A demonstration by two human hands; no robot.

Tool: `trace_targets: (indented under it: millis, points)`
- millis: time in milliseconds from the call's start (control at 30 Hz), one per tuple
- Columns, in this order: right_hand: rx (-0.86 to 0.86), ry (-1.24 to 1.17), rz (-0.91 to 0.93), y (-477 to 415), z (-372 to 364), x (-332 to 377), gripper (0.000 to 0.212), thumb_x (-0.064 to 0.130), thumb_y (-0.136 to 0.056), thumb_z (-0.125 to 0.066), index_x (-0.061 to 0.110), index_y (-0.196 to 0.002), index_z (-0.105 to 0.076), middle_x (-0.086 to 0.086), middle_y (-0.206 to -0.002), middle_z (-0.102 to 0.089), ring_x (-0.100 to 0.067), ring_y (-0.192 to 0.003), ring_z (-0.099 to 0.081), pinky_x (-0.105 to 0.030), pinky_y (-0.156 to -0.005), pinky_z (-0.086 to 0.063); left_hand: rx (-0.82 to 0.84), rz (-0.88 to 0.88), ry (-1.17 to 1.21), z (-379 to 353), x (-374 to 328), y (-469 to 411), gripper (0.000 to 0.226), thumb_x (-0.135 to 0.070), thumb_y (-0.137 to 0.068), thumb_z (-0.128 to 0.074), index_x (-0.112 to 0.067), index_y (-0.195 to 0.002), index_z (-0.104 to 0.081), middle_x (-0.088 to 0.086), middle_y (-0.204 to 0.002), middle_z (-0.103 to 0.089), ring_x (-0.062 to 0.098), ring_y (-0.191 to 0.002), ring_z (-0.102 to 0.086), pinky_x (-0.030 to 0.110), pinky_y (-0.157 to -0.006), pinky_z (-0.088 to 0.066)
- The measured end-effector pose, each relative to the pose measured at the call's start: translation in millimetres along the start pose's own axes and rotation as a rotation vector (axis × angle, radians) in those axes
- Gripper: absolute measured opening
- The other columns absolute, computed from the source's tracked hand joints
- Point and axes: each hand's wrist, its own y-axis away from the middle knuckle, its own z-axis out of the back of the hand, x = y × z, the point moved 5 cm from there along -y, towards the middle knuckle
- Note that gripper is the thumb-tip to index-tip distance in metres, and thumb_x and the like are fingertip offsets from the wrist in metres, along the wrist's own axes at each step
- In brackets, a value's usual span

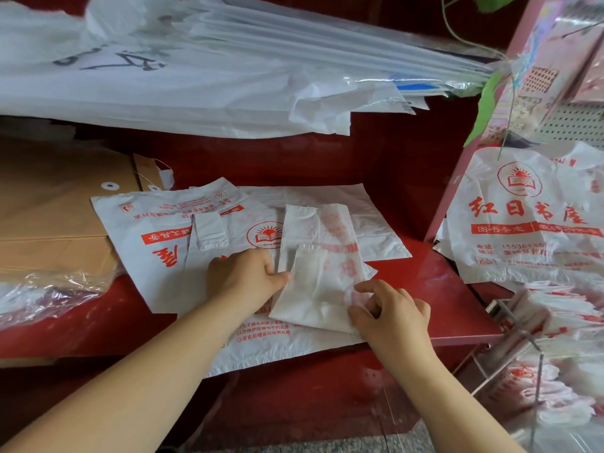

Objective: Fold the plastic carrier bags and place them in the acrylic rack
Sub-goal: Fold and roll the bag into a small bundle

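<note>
Red counter [425, 276] across mid-frame. At far left, brown envelopes [58, 204] and crumpled clear wrap [42, 292]. Left of centre, flat carrier bags [157, 230] with red print, spread in a stack. Left hand [242, 276] knuckles-up on them, thumb at the left edge of the half-folded bag [313, 289]; grasping or only pressing, cannot tell. Right hand [392, 312] pinching that bag's lower right corner. At lower right, acrylic rack [505, 313] holding folded bags; above it, another printed bag [523, 217] hanging.
</note>
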Motion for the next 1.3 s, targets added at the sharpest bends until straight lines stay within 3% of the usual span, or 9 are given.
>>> trace_targets:
  millis: [133, 300, 600, 733, 800, 933, 1033, 1167, 1300]
  points:
    - [-0.032, -0.032, 0.003, 0, 2, -2, 0.029, 0.023, -0.092, -0.046, 0.025, -0.121, -0.051, 0.014, -0.062, -0.038, -0.008, -0.080, -0.040, -0.018, -0.074, -0.011, -0.265, -0.434, 0.162, 12, -6, 22, 0.026, -0.048, -0.078, -0.054, -0.024, -0.069, -0.057, -0.019, -0.066, -0.053, 0.006, -0.065, -0.051, 0.019, -0.067, -0.037]
    - [-0.019, -0.090, -0.029, -2, 1, -5, 0.029, 0.020, -0.092, -0.047, 0.023, -0.121, -0.052, 0.012, -0.059, -0.039, -0.011, -0.072, -0.044, -0.020, -0.075, -0.014, -0.138, -0.756, -0.034, -14, -10, 54, 0.041, -0.044, -0.074, -0.045, -0.025, -0.098, -0.071, -0.008, -0.106, -0.068, 0.005, -0.105, -0.047, 0.017, -0.089, -0.039]
    - [-0.111, 0.103, 0.007, 0, 5, 1, 0.042, 0.026, -0.089, -0.050, 0.024, -0.129, -0.040, 0.012, -0.084, -0.046, -0.012, -0.090, -0.043, -0.023, -0.076, -0.013, 0.014, -0.661, -0.050, -24, -16, 55, 0.041, -0.039, -0.077, -0.038, -0.022, -0.089, -0.074, -0.008, -0.095, -0.071, 0.008, -0.085, -0.068, 0.022, -0.068, -0.053]
    - [-0.216, 0.098, 0.070, 0, 15, -6, 0.028, 0.010, -0.080, -0.061, 0.012, -0.108, -0.059, -0.003, -0.102, -0.054, -0.026, -0.098, -0.049, -0.028, -0.079, -0.023, 0.042, -0.624, -0.044, -23, -15, 55, 0.042, -0.041, -0.076, -0.038, -0.023, -0.090, -0.073, -0.009, -0.095, -0.071, 0.004, -0.088, -0.066, 0.013, -0.071, -0.047]
    - [-0.239, 0.023, 0.233, 2, 19, -3, 0.016, 0.018, -0.075, -0.062, 0.012, -0.089, -0.063, -0.005, -0.095, -0.061, -0.024, -0.092, -0.053, -0.029, -0.077, -0.031, 0.029, -0.615, -0.021, -19, -15, 54, 0.043, -0.042, -0.075, -0.038, -0.024, -0.090, -0.073, -0.011, -0.095, -0.071, 0.006, -0.100, -0.055, 0.006, -0.074, -0.038]
    - [-0.024, -0.018, 0.508, 15, 11, 13, 0.031, 0.037, -0.072, -0.053, 0.018, -0.093, -0.065, 0.003, -0.096, -0.067, -0.010, -0.096, -0.052, -0.020, -0.089, -0.031, 0.010, -0.534, -0.010, -10, -16, 54, 0.042, -0.041, -0.079, -0.042, -0.024, -0.106, -0.069, -0.017, -0.112, -0.062, -0.005, -0.101, -0.055, 0.001, -0.085, -0.031]
    - [-0.062, 0.044, 0.488, 16, 0, 18, 0.032, 0.030, -0.067, -0.057, 0.012, -0.091, -0.068, 0.002, -0.087, -0.069, -0.012, -0.086, -0.054, -0.019, -0.084, -0.037, 0.002, -0.515, 0.074, -17, -8, 50, 0.066, -0.049, -0.074, -0.030, -0.025, -0.132, -0.048, -0.018, -0.136, -0.042, -0.001, -0.124, -0.038, -0.007, -0.084, -0.009]
    - [-0.156, 0.031, 0.371, 9, -4, 18, 0.031, 0.010, -0.053, -0.061, 0.012, -0.082, -0.070, 0.003, -0.076, -0.070, -0.011, -0.068, -0.061, -0.014, -0.065, -0.040, -0.002, -0.472, 0.136, -14, -8, 46, 0.046, -0.024, -0.085, -0.052, -0.027, -0.131, -0.048, -0.020, -0.131, -0.043, -0.003, -0.118, -0.038, 0.001, -0.082, -0.021]
    - [-0.097, -0.137, 0.314, 5, -1, 13, 0.015, 0.008, -0.065, -0.059, 0.010, -0.075, -0.071, 0.002, -0.067, -0.067, -0.020, -0.060, -0.063, -0.011, -0.055, -0.037, -0.031, -0.434, 0.204, -10, -2, 44, 0.037, -0.018, -0.082, -0.058, -0.023, -0.119, -0.059, -0.024, -0.109, -0.049, -0.007, -0.103, -0.043, 0.005, -0.081, -0.029]
